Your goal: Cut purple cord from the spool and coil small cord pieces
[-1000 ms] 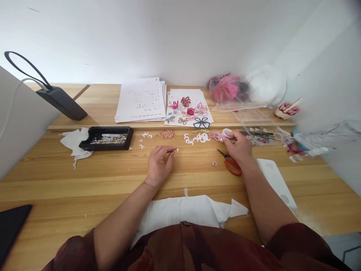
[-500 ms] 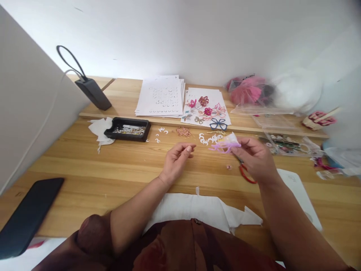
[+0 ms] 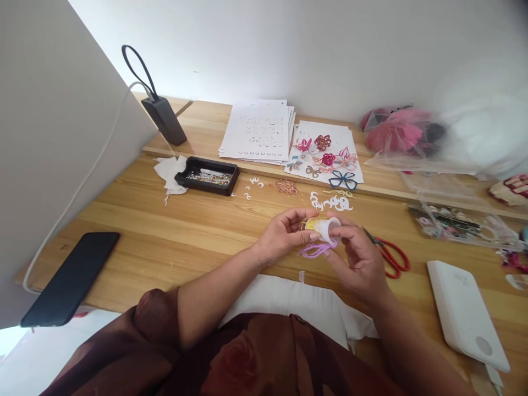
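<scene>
While the left hand [image 3: 284, 235] grips a white spool [image 3: 329, 226] from one side, thumb in front and fingers curled behind it, the right hand [image 3: 358, 258] meets it at the other. The spool sits between the two hands, raised over the wooden table [image 3: 198, 236], its open end turned toward the right fingers, which are bent and touch the rim. Something yellow shows around its left part, near the left thumb. A looped purple cord [image 3: 317, 251] hangs just below the spool, close to the right thumb — whether that thumb pinches it, I cannot tell.

Red-handled scissors [image 3: 396, 258] lie just beyond the right hand, and white crescent pieces [image 3: 340, 203] are scattered on the table behind the hands.

A second ago the hands were well apart: the left had a small white crescent at its fingertips, and the right held the purple cord beside the spool. Half a second ago spool and cord were up in the right hand alone, near the scissors. Now both hands are together on the spool — and the view has swung left, bringing the whole dark phone [image 3: 72, 278] into sight.
</scene>
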{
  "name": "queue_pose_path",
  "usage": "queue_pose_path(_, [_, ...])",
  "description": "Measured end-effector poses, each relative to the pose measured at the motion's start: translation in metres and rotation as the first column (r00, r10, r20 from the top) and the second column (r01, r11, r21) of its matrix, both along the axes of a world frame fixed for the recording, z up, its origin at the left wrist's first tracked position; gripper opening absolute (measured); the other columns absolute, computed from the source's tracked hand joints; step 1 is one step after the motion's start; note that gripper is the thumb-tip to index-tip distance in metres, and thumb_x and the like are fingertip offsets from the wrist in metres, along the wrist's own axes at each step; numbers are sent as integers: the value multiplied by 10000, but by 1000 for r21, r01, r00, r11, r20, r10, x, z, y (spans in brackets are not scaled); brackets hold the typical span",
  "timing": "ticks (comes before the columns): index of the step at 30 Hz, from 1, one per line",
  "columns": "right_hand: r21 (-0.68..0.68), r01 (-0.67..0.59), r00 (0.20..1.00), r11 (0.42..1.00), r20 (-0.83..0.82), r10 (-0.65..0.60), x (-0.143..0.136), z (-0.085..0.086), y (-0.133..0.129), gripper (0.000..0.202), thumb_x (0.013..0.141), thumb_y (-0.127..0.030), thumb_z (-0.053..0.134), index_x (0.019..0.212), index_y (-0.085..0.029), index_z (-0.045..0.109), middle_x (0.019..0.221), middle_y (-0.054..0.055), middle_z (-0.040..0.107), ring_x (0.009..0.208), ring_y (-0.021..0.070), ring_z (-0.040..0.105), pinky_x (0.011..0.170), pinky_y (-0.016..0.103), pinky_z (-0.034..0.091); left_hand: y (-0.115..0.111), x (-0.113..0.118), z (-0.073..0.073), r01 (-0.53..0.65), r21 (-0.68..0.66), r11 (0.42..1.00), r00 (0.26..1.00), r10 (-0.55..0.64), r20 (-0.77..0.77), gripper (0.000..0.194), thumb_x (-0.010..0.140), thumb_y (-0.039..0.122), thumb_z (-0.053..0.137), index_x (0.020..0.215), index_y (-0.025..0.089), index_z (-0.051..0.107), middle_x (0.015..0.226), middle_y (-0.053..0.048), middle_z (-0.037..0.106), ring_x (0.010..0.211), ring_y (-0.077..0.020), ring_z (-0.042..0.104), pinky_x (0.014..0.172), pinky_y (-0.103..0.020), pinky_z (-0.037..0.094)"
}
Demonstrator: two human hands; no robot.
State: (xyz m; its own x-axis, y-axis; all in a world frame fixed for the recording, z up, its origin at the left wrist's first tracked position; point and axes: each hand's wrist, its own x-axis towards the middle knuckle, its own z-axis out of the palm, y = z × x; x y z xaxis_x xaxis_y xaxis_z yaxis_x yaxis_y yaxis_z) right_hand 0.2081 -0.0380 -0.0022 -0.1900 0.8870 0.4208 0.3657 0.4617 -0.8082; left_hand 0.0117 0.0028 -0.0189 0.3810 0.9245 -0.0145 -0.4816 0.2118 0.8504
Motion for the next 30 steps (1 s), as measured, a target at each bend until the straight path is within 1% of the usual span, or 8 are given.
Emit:
queue_pose_path(3, [-87,-47,992,995,-123,36,-7,1,-6,267,949,-280,679,1209,-315,626,1558,97,549,1428,309,561,1116,505,528,0,1,-2,3,-10,1000,1000,-3,8,562,657,339,982,1143,197,740,1231,-99,746,1080,-221,727,992,-382,562])
queue_pose_path(6, [-124,39,985,992,-163,-59,-11,1,-8,116,1020,-311,587,1122,-307,642,1478,83,633,1414,290,583,1049,450,572,0,1,-3,-12,7,1000,1000,12,-10,533,679,317,967,1149,199,745,1261,-101,741,1147,-243,711,1037,-405,545])
queue_pose_path(10, [-69,168,986,983,-8,-169,-11,-2,-7,95,1028,-300,570,1076,-297,652,1436,95,677,1434,308,567,1051,481,557,-1,1,-2,13,6,1000,999,-13,-31,554,737,331,929,1240,222,725,1340,-112,712,1229,-261,680,1066,-414,531])
queue_pose_path(15, [27,160,975,987,153,-162,-12,-6,-9,116,995,-262,609,1096,-290,659,1439,121,682,1385,347,612,1100,571,514,-6,4,-1,32,21,999,998,-31,-59,768,651,276,977,1351,231,664,1370,-131,690,1132,-240,706,972,-369,572])
queue_pose_path(21, [22,109,990,994,-91,-107,-14,-11,-9,301,945,-225,695,1226,-297,614,1564,125,546,1450,325,538,1064,513,569,-7,7,-1,-29,73,997,998,33,-49,642,754,301,910,1341,216,663,1380,-130,688,1144,-235,690,939,-341,574])
queue_pose_path(25, [-184,75,961,980,-249,-120,-9,-9,-2,514,903,-326,782,1366,-296,562,1494,133,575,1367,306,585,924,436,638,-5,3,0,2,58,998,1000,-3,11,590,760,288,906,1308,236,693,1425,-118,670,1164,-245,684,940,-345,569])
queue_pose_path(27, [-322,-21,953,947,-291,-78,-6,-9,2,470,907,-401,782,1327,-279,609,1390,125,654,1307,301,628,911,431,643,-5,1,-1,24,47,999,999,-26,45,597,759,287,908,1317,259,696,1435,-106,666,1171,-251,683,934,-348,568])
queue_pose_path(30, [-404,-125,931,906,-364,-34,-5,-6,4,397,900,-457,785,1224,-260,667,1261,112,726,1192,292,693,872,424,652,-4,-1,-1,45,27,999,997,-46,65,604,761,271,906,1329,291,701,1448,-88,661,1199,-256,675,942,-346,561])
